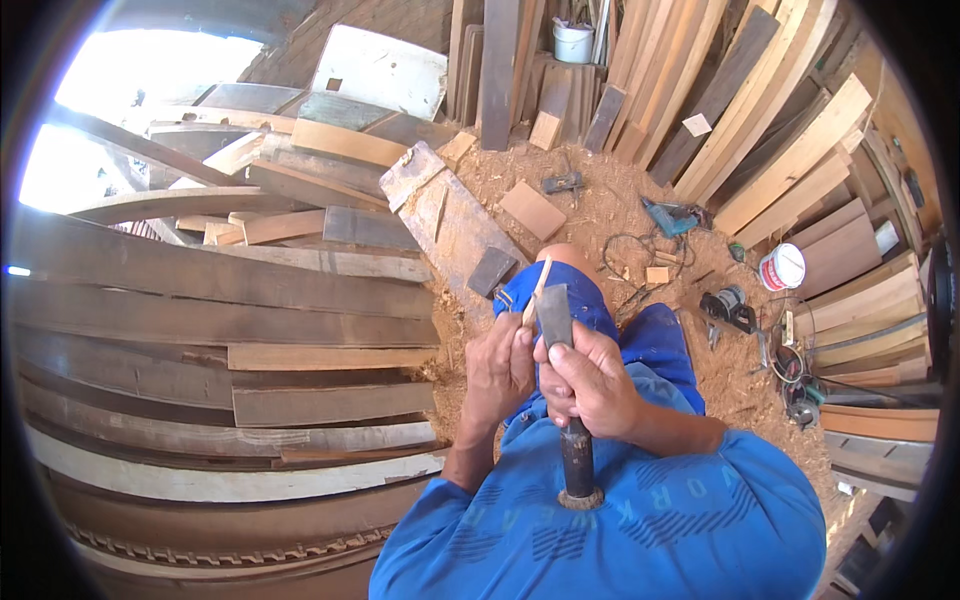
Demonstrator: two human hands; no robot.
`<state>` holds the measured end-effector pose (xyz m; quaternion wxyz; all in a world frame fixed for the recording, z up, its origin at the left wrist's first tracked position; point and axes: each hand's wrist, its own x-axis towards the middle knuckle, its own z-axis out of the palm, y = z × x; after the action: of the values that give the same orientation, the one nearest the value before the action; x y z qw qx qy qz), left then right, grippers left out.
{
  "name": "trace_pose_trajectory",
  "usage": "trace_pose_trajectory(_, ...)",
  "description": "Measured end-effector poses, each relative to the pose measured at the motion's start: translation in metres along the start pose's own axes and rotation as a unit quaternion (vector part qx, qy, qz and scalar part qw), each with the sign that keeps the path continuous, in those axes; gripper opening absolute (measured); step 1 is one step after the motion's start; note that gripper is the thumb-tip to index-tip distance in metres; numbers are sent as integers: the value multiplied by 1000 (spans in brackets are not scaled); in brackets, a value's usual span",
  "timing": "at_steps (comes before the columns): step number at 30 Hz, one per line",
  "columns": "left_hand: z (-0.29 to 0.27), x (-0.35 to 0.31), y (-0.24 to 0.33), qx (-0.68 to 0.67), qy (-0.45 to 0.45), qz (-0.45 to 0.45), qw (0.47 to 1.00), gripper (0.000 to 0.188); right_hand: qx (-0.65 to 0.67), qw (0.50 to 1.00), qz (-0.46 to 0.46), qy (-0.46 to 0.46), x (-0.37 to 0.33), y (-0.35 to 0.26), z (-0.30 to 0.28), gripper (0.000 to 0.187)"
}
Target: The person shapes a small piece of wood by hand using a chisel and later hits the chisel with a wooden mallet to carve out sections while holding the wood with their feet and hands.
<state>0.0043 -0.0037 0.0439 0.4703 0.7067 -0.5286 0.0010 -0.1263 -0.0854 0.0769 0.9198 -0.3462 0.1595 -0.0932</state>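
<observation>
My left hand point(500, 368) is closed round a thin pale wooden stick point(540, 288), whose narrow tip points up and away from me. Wrapped about a broad chisel point(554, 312) is my right hand point(598, 388), its thumb lying along the flat metal blade. The chisel's blade stands right beside the stick; whether the two touch, I cannot tell. Its dark round handle point(577, 460) runs back toward my body, and the handle's frayed butt is against my blue shirt. Both hands are close together above my lap.
Long planks point(200, 285) lie stacked on the left. Ahead, a dusty board point(465, 225) and a dark block point(491, 270) rest on sawdust. A teal power tool point(668, 217), another power tool point(730, 306), cables and a white bucket point(782, 267) lie right, before leaning timber point(790, 195).
</observation>
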Motion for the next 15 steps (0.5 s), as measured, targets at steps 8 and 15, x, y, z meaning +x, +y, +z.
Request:
trace_pose_trajectory(8, 19, -58, 9, -41, -116, -60, 991, 17, -53, 980, -187, 48, -13, -16, -1, 14)
trace_pose_trajectory(15, 29, -55, 3, -625, -99, -351, 690, 41, -232, 954, -149, 115, 16, -26, -41, 17)
